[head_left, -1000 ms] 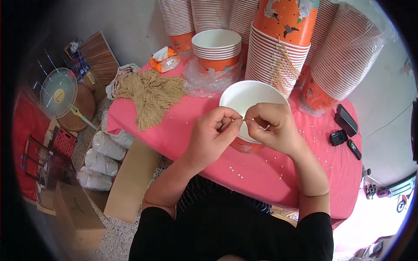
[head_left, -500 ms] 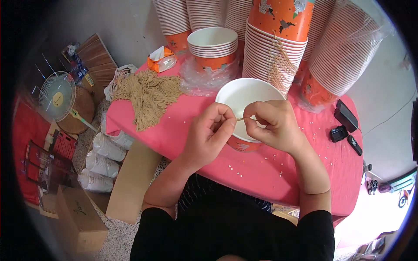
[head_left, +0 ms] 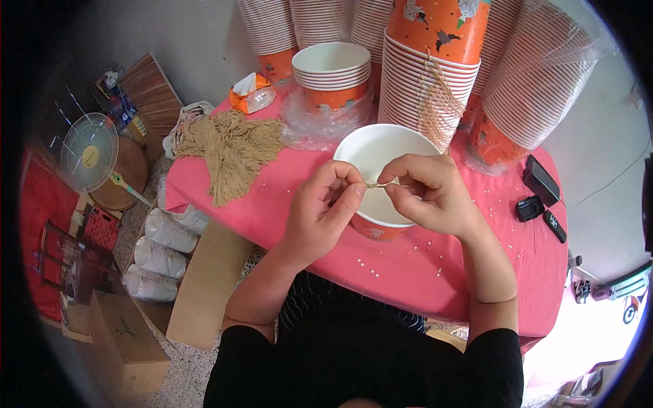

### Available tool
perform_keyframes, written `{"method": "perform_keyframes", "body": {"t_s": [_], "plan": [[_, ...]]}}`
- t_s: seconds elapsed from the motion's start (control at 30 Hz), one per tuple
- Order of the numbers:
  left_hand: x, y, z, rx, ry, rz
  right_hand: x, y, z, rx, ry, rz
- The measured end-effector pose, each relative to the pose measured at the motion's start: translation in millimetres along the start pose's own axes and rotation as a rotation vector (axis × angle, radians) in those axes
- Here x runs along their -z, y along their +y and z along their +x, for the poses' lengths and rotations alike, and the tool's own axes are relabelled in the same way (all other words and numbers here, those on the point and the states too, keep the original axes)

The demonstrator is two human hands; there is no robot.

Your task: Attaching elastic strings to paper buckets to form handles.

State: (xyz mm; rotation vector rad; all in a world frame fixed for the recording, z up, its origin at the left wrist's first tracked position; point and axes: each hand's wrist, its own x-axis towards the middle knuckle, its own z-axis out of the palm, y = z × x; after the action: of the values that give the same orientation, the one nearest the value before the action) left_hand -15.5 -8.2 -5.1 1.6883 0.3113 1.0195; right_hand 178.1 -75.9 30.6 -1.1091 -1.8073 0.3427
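Note:
Over a white-lined orange paper bucket (head_left: 367, 146), a short piece of tan string (head_left: 376, 185) runs between my two hands. My left hand (head_left: 325, 207) pinches one end between thumb and forefinger, its other fingers curled in. My right hand (head_left: 430, 194) is closed on the string's other end with thumb and forefinger. The bucket stands upright on the pink-covered table (head_left: 320, 248), partly hidden by both hands. Left of it lies a thick bundle of tan strings (head_left: 235, 153).
Behind the bucket rises a tall bucket stack (head_left: 428, 88), with tan strings hanging on its side. Wrapped stacks (head_left: 537, 81) and a shorter stack (head_left: 333, 75) stand nearby. An orange tissue pack (head_left: 253, 93) lies at the back left, black devices (head_left: 541, 182) at the right.
The bucket has shifted slightly left. My right hand's thumb and forefinger have moved a little on the string, and my left hand has edged left.

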Motion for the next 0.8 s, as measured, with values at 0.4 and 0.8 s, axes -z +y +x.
{"method": "perform_keyframes", "body": {"t_s": [0.4, 0.8], "plan": [[-2.8, -0.4, -2.2, -0.011, 0.011, 0.017, -8.5, 3.4, -0.6, 0.099, 0.026, -0.034], [-2.4, -4.9, -3.8, 0.006, 0.006, 0.119, -5.0, -2.2, 3.6, 0.308, 0.04, -0.425]]}}
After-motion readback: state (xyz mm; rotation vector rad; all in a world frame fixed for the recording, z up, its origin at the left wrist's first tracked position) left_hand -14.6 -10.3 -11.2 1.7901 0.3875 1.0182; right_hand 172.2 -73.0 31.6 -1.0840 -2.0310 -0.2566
